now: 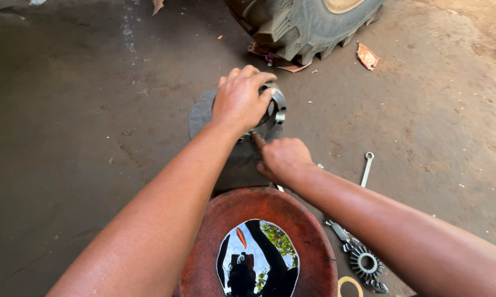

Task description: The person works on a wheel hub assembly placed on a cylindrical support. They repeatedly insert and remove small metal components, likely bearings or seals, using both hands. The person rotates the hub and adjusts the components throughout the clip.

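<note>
My left hand (239, 99) grips the top of a round metal housing part (275, 107) that rests on a dark grey block (234, 162) on the ground. Just below it, my right hand (283, 159) is closed around a small brown-handled tool (257, 139) whose tip points up at the metal part. Most of the part is hidden under my left hand.
A red-brown pan (308, 231) of dark shiny liquid sits between my arms. A bevel gear (366, 264), a wrench (366, 168) and a yellow ring (348, 286) lie at right. A large treaded tyre (303, 25) stands at the back on dirty concrete, with dry leaves beside it.
</note>
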